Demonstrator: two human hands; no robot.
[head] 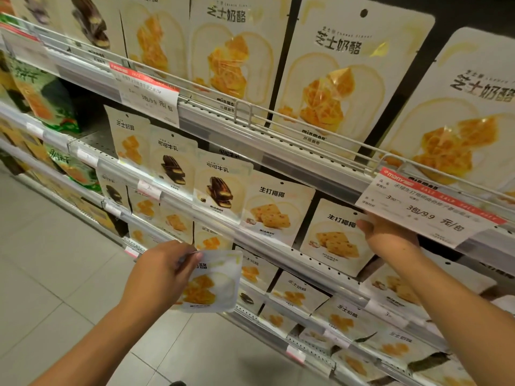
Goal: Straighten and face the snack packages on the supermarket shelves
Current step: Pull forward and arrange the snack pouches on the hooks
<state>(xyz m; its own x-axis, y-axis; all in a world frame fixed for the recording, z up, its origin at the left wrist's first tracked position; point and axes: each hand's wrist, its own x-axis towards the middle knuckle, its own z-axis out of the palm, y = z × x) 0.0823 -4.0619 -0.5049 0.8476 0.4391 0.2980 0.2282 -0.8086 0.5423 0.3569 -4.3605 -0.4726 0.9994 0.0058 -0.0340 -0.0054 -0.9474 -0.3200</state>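
The snack packets (326, 79) look like smooth plastic film, mostly matt cream with a glossy clear window that catches the light. The shelf edge (278, 146) is pale painted metal, perforated with small holes, behind a thin metal wire rail (242, 112). The price tag (429, 210) seems to be paper in a shiny plastic sleeve, and the floor (55, 260) is smooth, dull tile.

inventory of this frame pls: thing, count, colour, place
cheese packs: several, cream with orange, top shelf
cocoa milk packs: two, cream with brown, middle shelf
coconut packs: two, cream with tan, middle shelf right
green bags: a few, far left shelves
sale tags: two, red and white, top shelf rail
loose cheese pack: one, off the shelf, in front of lower shelf
floor: grey tiles
left hand: pinches loose cheese pack
right hand: grips rightmost coconut pack's top edge
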